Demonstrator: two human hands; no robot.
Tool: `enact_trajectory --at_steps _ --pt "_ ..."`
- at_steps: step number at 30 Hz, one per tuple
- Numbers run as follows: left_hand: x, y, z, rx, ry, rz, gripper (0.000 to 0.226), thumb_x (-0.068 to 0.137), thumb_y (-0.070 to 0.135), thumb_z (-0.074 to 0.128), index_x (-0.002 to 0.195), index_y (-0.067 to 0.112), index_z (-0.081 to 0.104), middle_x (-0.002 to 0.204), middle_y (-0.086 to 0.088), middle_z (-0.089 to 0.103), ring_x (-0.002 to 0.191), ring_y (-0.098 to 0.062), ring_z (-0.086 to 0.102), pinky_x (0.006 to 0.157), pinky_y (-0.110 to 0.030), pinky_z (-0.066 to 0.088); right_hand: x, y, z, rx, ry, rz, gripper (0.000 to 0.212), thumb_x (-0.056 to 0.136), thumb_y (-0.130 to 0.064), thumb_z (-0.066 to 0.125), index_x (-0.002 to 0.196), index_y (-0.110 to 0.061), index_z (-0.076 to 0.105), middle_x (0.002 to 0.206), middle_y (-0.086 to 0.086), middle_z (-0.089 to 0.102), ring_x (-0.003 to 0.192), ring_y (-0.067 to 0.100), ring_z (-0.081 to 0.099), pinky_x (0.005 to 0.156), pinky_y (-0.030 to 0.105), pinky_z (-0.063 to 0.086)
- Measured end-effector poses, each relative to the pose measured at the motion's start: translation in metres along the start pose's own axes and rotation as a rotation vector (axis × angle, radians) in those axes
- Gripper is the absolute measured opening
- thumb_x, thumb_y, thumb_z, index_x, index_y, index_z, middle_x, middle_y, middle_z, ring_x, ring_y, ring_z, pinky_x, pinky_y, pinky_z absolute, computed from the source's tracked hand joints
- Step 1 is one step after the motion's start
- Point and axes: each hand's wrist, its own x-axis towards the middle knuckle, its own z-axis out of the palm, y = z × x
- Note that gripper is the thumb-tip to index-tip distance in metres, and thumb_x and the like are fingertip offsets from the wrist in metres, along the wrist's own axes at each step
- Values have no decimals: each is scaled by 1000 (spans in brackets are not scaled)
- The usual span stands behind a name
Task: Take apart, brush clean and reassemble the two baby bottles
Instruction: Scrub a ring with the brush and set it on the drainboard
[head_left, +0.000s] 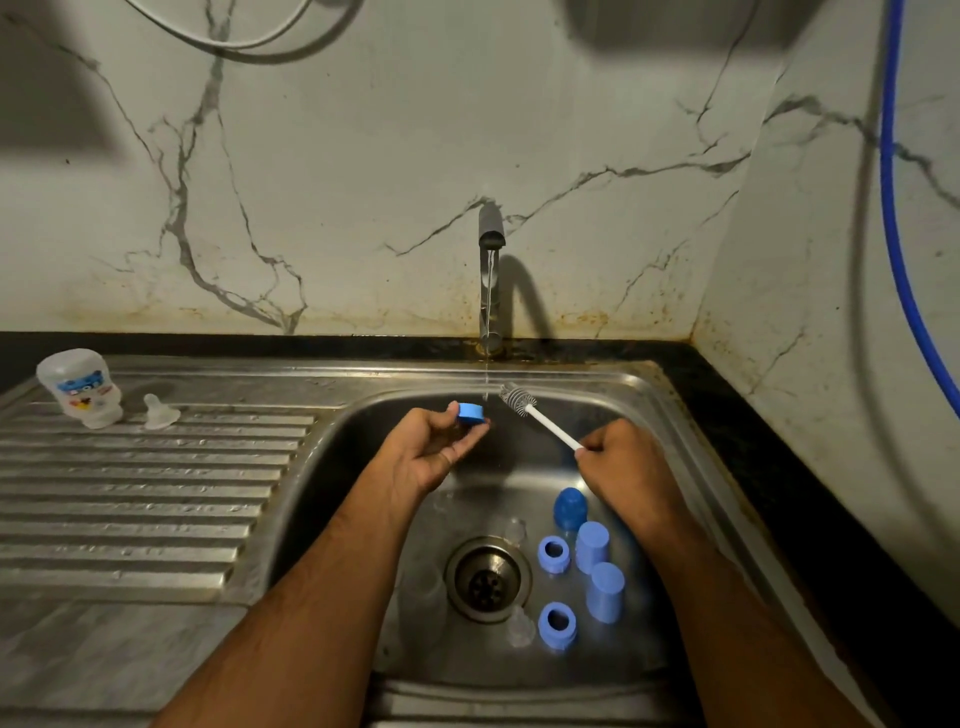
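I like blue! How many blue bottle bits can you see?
6: one blue ring held in the left hand, five in the sink by the drain: dome cap, two caps, two rings. More may be hidden.

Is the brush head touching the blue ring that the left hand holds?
Apart. The head view shows the brush head to the right of the blue ring, with dark sink between them.
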Motion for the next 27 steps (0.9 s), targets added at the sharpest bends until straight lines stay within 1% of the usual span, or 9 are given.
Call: enact_trajectory --at_steps 3,5,8,12,14,18,22,24,27 --pt "-1 -3 1 51 7 9 29 85 -4 61 114 -6 64 123 -28 62 112 -41 64 95 -44 56 -1 -1 0 -4 -7 3 17 96 -16 60 93 -10 76 79 7 70 72 17 64 62 25 45" --pt "-1 -6 2 101 28 1 33 83 4 64 115 -4 64 121 -27 64 109 -38 66 87 -39 59 -1 -1 0 -13 -8 6 18 96 -16 60 87 -10 74 72 6 66 66 15 61 57 23 42" --pt "1 -9 5 124 67 -10 32 86 12 61 115 -1 63 119 -27 65 104 -39 66 75 -39 60 -1 -2 -1 -20 -7 15 19 96 -15 59 87 -9 74 69 7 65 65 17 61 56 24 43" --pt "2 -11 7 118 100 -56 23 95 16 50 107 -1 60 123 -27 61 98 -38 64 70 -39 56 -1 -1 0 -15 -8 25 18 96 -16 60 90 -9 75 74 9 68 69 19 64 55 23 38" --pt "3 -11 8 100 98 -74 24 97 15 49 108 -3 59 124 -28 61 107 -39 64 73 -42 56 -1 -1 0 -16 -9 25 18 96 -16 60 91 -10 76 77 9 70 71 18 65 56 23 40" --pt "5 -12 7 49 100 -118 30 101 17 48 115 -6 60 127 -28 61 119 -38 61 95 -49 53 0 -2 1 -18 -11 21 17 96 -15 60 94 -11 76 80 8 71 75 18 66 63 25 46" --pt "8 -12 6 39 118 -177 34 103 22 46 103 -9 60 131 -26 60 123 -36 58 106 -47 47 0 -1 0 -15 -8 10 18 96 -15 60 95 -9 76 83 9 73 78 20 68 74 30 55" --pt "10 -12 7 -16 120 -178 37 104 24 46 111 -11 58 134 -26 58 124 -36 57 107 -46 46 0 -1 0 -17 -6 9 17 96 -16 60 96 -10 76 84 8 72 78 18 67 70 27 52" --pt "9 -13 12 -86 109 -165 43 105 27 47 132 -7 50 137 -27 55 128 -37 54 111 -46 42 -1 -1 -1 -21 -2 10 17 96 -16 60 95 -11 76 83 8 72 77 18 66 67 26 48"
